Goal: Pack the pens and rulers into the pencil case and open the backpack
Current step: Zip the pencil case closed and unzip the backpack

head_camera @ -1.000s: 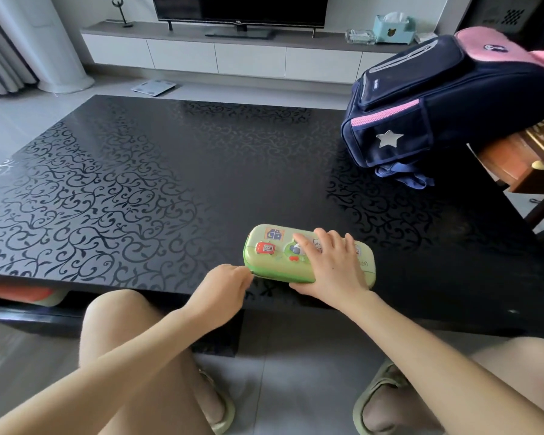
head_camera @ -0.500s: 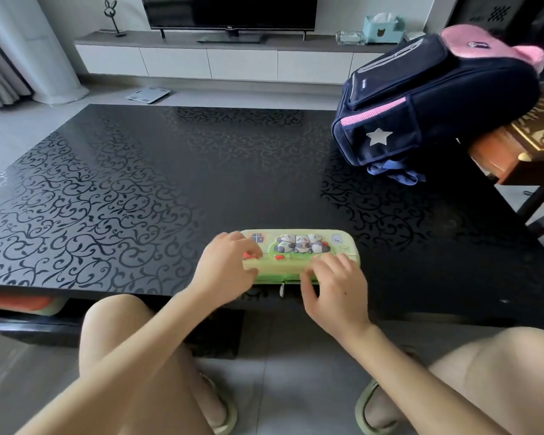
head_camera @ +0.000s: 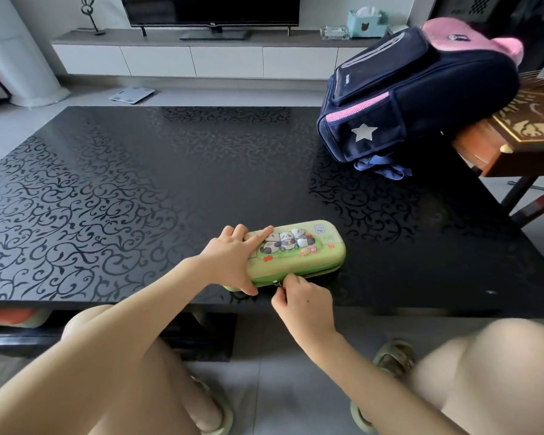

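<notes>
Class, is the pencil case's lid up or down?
Down: lid flat on the pencil case; left hand grips it, right hand pinches the zip pull. Zipped fully? Cannot tell.

Glossy black scroll-patterned desk (head_camera: pixel 139 189) in a living room
Far beyond the left hand (head_camera: pixel 233 259), a black flat-screen television (head_camera: pixel 209 9) stands on a long low white cabinet (head_camera: pixel 157 59), with a black rabbit-eared wire ornament (head_camera: pixel 90 14) to its left and a teal tissue box (head_camera: pixel 367 25) to its right; a pale square scale (head_camera: pixel 131 95) lies on the floor below. Far right of the right hand (head_camera: pixel 302 304) sits a red-brown wooden piece with gold inlay (head_camera: pixel 522 133).
</notes>
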Tool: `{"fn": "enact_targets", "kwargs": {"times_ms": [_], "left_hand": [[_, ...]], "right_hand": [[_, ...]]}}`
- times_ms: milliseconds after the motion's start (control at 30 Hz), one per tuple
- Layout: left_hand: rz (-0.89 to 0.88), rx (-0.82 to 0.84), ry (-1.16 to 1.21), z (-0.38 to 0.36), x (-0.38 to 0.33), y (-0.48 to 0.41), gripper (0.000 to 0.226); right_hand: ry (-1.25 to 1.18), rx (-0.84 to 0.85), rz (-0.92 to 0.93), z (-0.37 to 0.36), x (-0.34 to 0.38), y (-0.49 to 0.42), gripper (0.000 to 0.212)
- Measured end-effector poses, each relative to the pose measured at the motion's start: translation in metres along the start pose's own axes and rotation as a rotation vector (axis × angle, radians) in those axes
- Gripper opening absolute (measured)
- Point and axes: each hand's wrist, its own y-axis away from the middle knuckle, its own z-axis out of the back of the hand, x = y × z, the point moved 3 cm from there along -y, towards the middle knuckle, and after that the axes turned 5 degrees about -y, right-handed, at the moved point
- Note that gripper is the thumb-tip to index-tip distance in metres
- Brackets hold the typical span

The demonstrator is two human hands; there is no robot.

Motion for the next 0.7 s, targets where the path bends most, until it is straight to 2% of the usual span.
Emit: {"fn": "enact_targets", "kwargs": {"times_ms": [133, 200, 300, 333, 400, 433, 500, 567, 667, 700], "left_hand": [[-0.02, -0.033, 0.01, -0.002, 0.002, 0.003, 0.122], [-0.042, -0.033, -0.003, -0.002, 0.004, 0.004, 0.12], [-0.09, -0.066, -0.051, -0.004, 0.003, 0.006, 0.116], [-0.109, -0.088, -0.078, -0.003, 0.001, 0.005, 0.115], [-0.156, -0.114, -0.139, -0.002, -0.002, 0.005, 0.113], [-0.178, -0.123, -0.168, -0.002, -0.004, 0.004, 0.112], [-0.203, -0.126, -0.199, 0.002, -0.005, 0.001, 0.111], [-0.222, -0.128, -0.207, 0.006, -0.005, -0.002, 0.109], [-0.266, -0.137, -0.257, 0.014, -0.007, -0.012, 0.106], [-0.278, -0.132, -0.274, 0.019, -0.01, -0.018, 0.106]], "right_hand": [[0.104, -0.006, 0.086, 0.015, -0.026, 0.0, 0.033], [0.172, -0.062, 0.044, 0.029, -0.058, -0.004, 0.033], [0.222, -0.072, -0.038, 0.05, -0.11, -0.015, 0.043], [0.228, -0.055, -0.033, 0.054, -0.121, -0.021, 0.043], [0.235, -0.031, 0.0, 0.054, -0.13, -0.04, 0.025], [0.209, 0.03, 0.013, 0.053, -0.129, -0.052, 0.018], [0.085, 0.217, 0.062, 0.053, -0.131, -0.075, 0.019], [-0.099, 0.417, 0.001, 0.061, -0.138, -0.096, 0.015], [-0.41, 0.457, -0.108, 0.077, -0.131, -0.109, 0.015], [-0.456, 0.498, -0.106, 0.082, -0.119, -0.105, 0.029]]}}
